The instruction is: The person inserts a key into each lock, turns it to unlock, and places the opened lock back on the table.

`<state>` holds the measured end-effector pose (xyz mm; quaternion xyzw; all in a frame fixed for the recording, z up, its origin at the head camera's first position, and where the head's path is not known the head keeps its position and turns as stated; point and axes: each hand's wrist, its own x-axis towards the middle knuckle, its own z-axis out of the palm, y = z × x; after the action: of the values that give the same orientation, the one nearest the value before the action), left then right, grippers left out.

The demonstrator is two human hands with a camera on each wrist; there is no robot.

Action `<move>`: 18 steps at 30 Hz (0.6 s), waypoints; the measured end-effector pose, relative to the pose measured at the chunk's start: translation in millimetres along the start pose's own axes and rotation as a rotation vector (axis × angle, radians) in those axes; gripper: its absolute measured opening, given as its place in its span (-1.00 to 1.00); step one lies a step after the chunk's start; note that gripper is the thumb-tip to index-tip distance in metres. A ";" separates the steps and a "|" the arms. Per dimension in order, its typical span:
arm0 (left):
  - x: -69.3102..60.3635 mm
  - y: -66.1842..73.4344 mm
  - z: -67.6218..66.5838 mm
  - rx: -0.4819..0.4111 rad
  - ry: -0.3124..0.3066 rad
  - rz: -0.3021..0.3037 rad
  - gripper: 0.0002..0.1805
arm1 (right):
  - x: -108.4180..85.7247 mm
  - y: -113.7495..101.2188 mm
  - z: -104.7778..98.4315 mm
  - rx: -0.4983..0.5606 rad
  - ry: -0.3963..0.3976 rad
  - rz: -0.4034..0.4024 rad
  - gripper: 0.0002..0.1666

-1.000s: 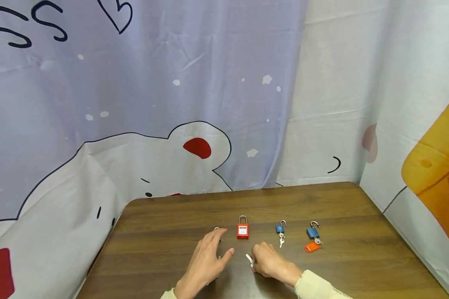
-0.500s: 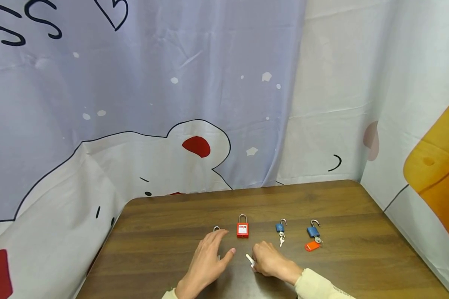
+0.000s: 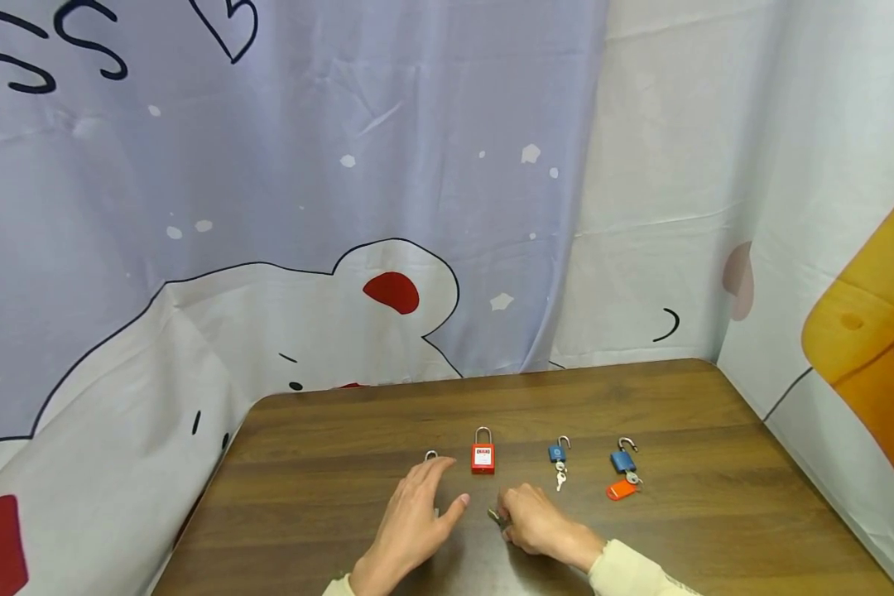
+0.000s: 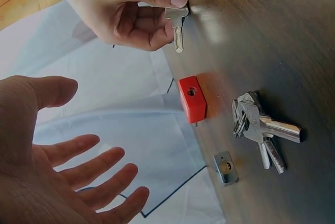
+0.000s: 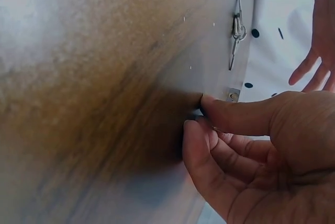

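Observation:
My right hand [image 3: 535, 520] pinches a silver key [image 4: 178, 38] between thumb and fingers, close above the table, with the blade pointing away from the fingertips. My left hand [image 3: 413, 515] hovers with loosely spread fingers and holds nothing. Partly covered by it in the head view are a small grey padlock [image 4: 226, 169] and a bunch of keys [image 4: 253, 122] on a ring, both clear in the left wrist view. Beyond and between the hands lies a red padlock [image 3: 483, 459] with a white label and a closed shackle; its keyhole faces me.
To the right lie two blue padlocks with open shackles: a smaller blue padlock [image 3: 557, 454] with keys [image 3: 561, 477] in it, and a larger blue padlock [image 3: 622, 462] with a key and an orange tag [image 3: 622, 490]. Curtains hang behind the wooden table [image 3: 358, 418].
The key in my right hand has turned, so its pale blade now looks darker and shorter in the head view. My left hand holds its place.

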<state>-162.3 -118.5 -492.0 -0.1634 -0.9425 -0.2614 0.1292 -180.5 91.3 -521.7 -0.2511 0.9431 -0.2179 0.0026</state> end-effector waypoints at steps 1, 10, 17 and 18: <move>-0.1 0.2 -0.3 -0.003 0.001 0.000 -0.42 | -0.3 -0.2 0.3 0.000 0.002 -0.003 -0.66; 1.3 1.7 -3.5 0.003 0.035 0.022 -0.44 | -1.1 3.1 3.1 0.001 0.024 -0.034 -0.71; 2.2 4.6 -6.2 -0.008 0.031 0.004 -0.44 | -3.6 1.5 -7.1 0.061 0.040 -0.025 -0.75; 2.4 5.0 -6.5 -0.010 0.031 0.002 -0.45 | -4.1 0.9 -9.7 0.079 0.042 -0.025 -0.76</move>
<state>-161.5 -117.3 -483.5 -0.1611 -0.9388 -0.2685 0.1433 -178.4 97.9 -513.7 -0.2577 0.9305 -0.2602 -0.0099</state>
